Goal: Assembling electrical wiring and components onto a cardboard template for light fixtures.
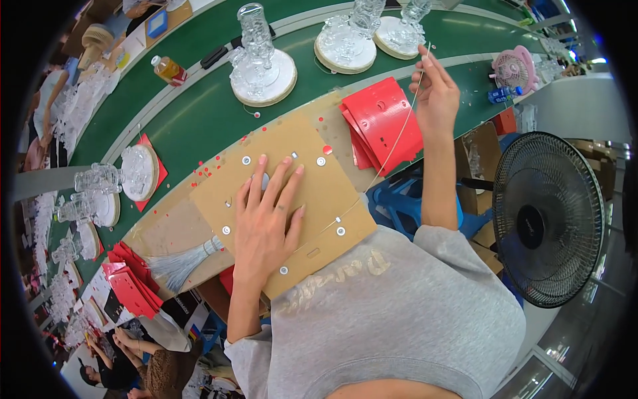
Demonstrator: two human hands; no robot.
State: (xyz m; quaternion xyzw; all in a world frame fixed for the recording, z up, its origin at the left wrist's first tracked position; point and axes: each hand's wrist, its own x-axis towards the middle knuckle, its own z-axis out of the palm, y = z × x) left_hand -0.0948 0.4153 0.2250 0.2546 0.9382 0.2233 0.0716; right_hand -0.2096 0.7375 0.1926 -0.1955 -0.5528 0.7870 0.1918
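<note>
A tan board (339,189) with silver round fittings and small slots lies at the front edge of the table, close to my body. My left hand (262,223) rests flat on it, fingers stretched out, partly covering a hole near the middle. Raised at the right, my right hand (436,96) pinches the end of a thin pale cord (399,136). The cord runs taut down to the board's right edge and continues across its surface to a small slot. Beside the board, below my right hand, lies a stack of red punched sheets (387,120).
Clear ornaments on round white bases (264,76) stand along the green conveyor (193,113). A grey-bristled brush (183,263) and more red sheets (129,286) lie left. At right are a large black fan (548,219) and blue stool (405,206). Other people work at far left.
</note>
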